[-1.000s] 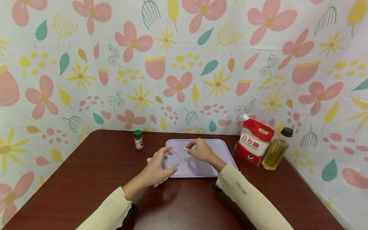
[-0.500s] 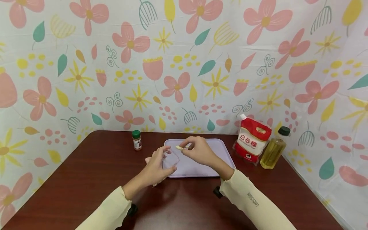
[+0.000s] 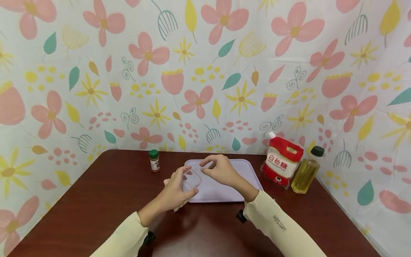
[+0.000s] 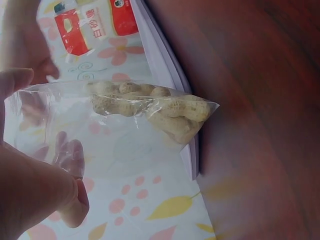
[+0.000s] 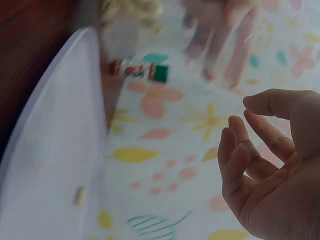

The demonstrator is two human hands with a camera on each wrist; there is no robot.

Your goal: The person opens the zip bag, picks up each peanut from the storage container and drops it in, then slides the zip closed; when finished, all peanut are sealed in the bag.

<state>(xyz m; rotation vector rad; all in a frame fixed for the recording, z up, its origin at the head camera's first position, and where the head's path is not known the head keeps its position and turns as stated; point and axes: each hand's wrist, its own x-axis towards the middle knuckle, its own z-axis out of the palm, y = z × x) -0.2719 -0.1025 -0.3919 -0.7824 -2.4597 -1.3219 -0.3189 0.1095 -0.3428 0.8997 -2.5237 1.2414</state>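
My left hand (image 3: 176,189) holds a clear plastic bag (image 3: 192,180) by its mouth, fingers and thumb spread around the opening. Several unshelled peanuts (image 4: 165,107) lie gathered at the bag's bottom corner in the left wrist view. Just right of the bag's mouth hovers my right hand (image 3: 221,170), above the lilac tray (image 3: 239,185). Its fingers (image 5: 260,170) are loosely bent and nothing shows between thumb and fingertips. A small, blurred beige piece (image 5: 80,195) lies on the tray in the right wrist view.
At the table's back left stands a green-capped spice jar (image 3: 154,161). A red-and-white sugar pouch (image 3: 282,160) and an oil bottle (image 3: 305,175) stand right of the tray. A flowered curtain (image 3: 205,71) hangs behind the dark brown table (image 3: 112,200).
My right hand has moved left to the bag's mouth with a peanut pinched in its fingertips; the fingers have since parted and the peanut is gone from them. The left hand has stayed almost still.
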